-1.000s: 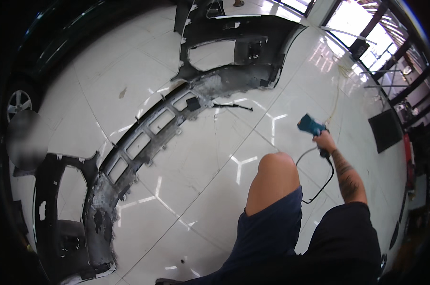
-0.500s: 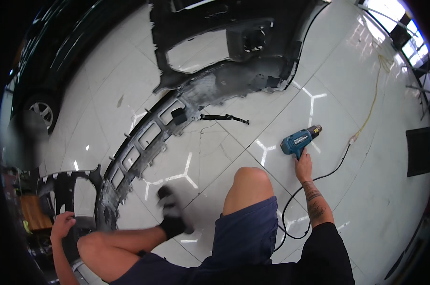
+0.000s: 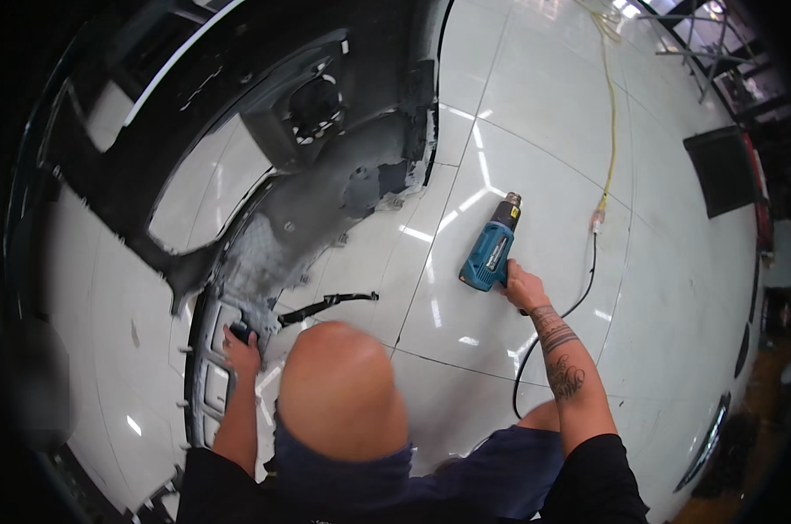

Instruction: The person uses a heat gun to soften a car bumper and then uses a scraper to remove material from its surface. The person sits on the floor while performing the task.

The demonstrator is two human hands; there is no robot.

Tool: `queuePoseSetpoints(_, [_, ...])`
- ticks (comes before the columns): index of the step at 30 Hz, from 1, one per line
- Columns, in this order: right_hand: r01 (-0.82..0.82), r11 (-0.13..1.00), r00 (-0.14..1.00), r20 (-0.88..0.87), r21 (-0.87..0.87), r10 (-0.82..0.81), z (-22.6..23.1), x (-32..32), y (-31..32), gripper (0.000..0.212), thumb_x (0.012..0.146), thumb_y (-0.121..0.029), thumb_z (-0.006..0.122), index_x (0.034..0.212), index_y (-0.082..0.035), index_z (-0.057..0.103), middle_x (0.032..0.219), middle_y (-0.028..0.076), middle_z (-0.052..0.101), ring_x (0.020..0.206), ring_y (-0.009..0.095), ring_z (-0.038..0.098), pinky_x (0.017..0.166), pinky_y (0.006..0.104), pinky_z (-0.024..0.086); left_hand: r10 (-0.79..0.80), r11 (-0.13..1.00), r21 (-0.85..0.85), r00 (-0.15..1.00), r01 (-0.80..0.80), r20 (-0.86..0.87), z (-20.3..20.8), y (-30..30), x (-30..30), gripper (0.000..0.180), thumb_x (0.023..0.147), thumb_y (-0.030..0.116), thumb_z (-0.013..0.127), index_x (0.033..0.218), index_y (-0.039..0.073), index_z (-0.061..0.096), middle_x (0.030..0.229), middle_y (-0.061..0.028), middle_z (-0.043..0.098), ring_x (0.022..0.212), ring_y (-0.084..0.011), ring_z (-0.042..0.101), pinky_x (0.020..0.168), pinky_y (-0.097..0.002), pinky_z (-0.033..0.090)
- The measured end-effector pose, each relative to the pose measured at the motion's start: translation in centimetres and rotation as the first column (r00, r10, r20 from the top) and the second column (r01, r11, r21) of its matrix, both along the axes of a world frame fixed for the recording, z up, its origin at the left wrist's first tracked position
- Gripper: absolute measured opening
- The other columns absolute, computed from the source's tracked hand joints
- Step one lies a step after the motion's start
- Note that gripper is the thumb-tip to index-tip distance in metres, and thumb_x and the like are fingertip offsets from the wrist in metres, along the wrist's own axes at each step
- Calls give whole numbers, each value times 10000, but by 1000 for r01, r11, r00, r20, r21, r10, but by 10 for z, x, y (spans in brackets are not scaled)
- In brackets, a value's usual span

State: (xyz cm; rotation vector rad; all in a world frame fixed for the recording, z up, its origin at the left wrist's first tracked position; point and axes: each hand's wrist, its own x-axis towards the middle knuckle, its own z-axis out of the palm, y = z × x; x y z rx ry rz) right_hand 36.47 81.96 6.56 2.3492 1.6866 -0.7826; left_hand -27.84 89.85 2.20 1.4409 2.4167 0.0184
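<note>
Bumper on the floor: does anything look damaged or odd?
Yes: the black bumper has scuffed pale grey patches, and a dark strip juts out beside its edge, as if loose; whether it is attached, I cannot tell.

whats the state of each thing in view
Heat gun: gripped, pointing away; on or off unclear
Right hand: closed on the heat gun
Left hand: at a black block, grip unclear
Car bumper: on the floor, patchy grey and black
Black cord: joined to the yellow cord

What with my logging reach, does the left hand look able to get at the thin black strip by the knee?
Probably yes: the left hand is close to the left end of the thin black strip, with only the edge of the bumper between them.
</note>
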Motion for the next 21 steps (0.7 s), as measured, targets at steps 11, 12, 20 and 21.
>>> queuePoseSetpoints(11, [45, 999, 996, -81, -10, -46, 179, 62, 100, 449, 726, -269, 832, 1069, -52, 641, 963, 182, 698, 933, 356, 662, 804, 438, 523, -95, 980, -44, 651, 194, 753, 173, -50, -52, 278, 945, 174, 615, 1128, 25, 470, 992, -97, 587, 857, -179, 573, 742, -318, 501])
queuePoseSetpoints(12, [44, 999, 999, -29, 14, -43, 216, 79, 108, 430, 767, -251, 812, 1092, -31, 637, 937, 169, 694, 882, 324, 668, 806, 416, 519, 202, 939, -319, 544, 129, 814, 183, -82, -90, 372, 939, 172, 631, 1236, 27, 460, 1039, -74, 588, 886, -152, 559, 759, -327, 502])
queuePoseSetpoints(20, [246, 955, 964, 57, 165, -258, 449, 96, 136, 537, 847, -189, 763, 1281, 48, 553, 856, 87, 628, 563, 105, 535, 515, 259, 488, 379, 837, -540, 616, 90, 690, 161, -147, -57, 375, 967, 212, 606, 1293, 42, 532, 1106, -84, 625, 890, -119, 568, 726, -280, 478])
queuePoseSetpoints(21, [224, 957, 971, 41, 183, -235, 450, 92, 139, 544, 843, -192, 767, 1283, 46, 552, 848, 86, 626, 561, 105, 533, 517, 260, 485, 364, 860, -507, 627, 58, 689, 157, -142, -45, 374, 967, 212, 605, 1292, 42, 532, 1105, -84, 626, 890, -120, 568, 726, -280, 478])
